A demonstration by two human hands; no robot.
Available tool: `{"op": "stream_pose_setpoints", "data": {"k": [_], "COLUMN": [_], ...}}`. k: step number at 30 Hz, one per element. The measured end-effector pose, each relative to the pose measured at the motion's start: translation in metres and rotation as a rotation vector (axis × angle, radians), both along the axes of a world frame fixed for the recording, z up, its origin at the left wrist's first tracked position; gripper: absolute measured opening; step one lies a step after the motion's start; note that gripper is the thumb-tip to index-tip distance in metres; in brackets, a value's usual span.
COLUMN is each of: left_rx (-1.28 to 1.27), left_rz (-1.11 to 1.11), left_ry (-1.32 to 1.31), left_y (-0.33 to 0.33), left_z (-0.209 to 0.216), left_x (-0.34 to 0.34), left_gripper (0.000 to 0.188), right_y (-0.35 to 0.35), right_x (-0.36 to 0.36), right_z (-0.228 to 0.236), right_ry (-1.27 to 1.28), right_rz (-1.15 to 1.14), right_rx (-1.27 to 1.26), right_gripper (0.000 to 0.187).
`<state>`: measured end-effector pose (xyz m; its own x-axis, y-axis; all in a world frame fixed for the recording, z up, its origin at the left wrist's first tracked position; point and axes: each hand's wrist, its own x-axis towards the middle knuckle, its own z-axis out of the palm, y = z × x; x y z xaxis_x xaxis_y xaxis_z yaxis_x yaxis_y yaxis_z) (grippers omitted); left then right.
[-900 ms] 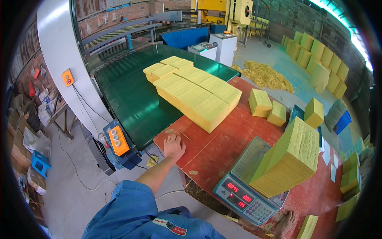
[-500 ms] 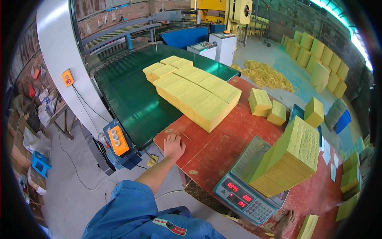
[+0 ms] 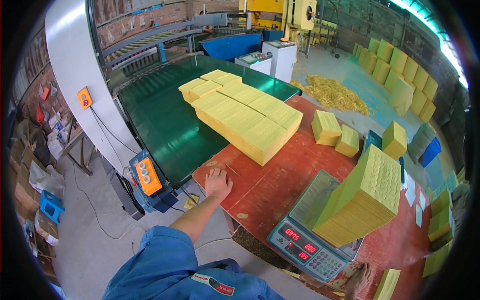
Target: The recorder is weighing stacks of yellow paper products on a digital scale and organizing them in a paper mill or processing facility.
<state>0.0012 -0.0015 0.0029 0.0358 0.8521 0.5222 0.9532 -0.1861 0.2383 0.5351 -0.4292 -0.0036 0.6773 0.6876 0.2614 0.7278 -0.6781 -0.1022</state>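
My left hand [image 3: 218, 183] rests on the near left corner of the red tabletop [image 3: 265, 192], palm down with the fingers lying flat. At the lower right my right hand [image 3: 358, 280] leans on the table beside the digital scale [image 3: 310, 252], fingers stretched out and holding nothing. A tall stack of yellow embossed paper [image 3: 357, 200] stands on the scale's pan, and red digits glow on its display. Beyond my left hand, a large block of yellow paper stacks [image 3: 245, 117] lies partly on the table and partly on the green conveyor belt [image 3: 165, 130].
Two small yellow stacks [image 3: 326, 127] stand near the table's far edge. An orange button box [image 3: 147, 176] is mounted left of the belt. A pile of yellow scraps [image 3: 335, 95] lies on the floor behind. More yellow stacks [image 3: 400, 60] line the far right.
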Motion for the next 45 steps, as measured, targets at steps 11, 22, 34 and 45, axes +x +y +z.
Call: {"op": "stream_pose_setpoints", "data": {"k": [11,22,34,45], "left_rx": [0.013,-0.017,0.011,0.192], "left_rz": [-0.008,0.015,-0.053,0.035], "left_ry": [-0.003,-0.007,0.156,0.25], "left_y": [0.003,-0.007,0.014,0.017], "left_z": [-0.002,0.001,0.013,-0.012], "left_x": [0.002,-0.008,-0.066,-0.027], "left_gripper": [0.021,0.022,0.027,0.019], "right_y": [0.0,0.001,0.047,0.028], "right_x": [0.008,0.002,-0.017,-0.045], "right_z": [-0.006,-0.004,0.001,-0.056], "right_ry": [-0.027,-0.025,-0.043,-0.063], "right_rz": [0.032,0.046,0.142,0.193], "right_rx": [0.025,0.032,0.173,0.313], "right_gripper": [0.04,0.04,0.049,0.025]}}
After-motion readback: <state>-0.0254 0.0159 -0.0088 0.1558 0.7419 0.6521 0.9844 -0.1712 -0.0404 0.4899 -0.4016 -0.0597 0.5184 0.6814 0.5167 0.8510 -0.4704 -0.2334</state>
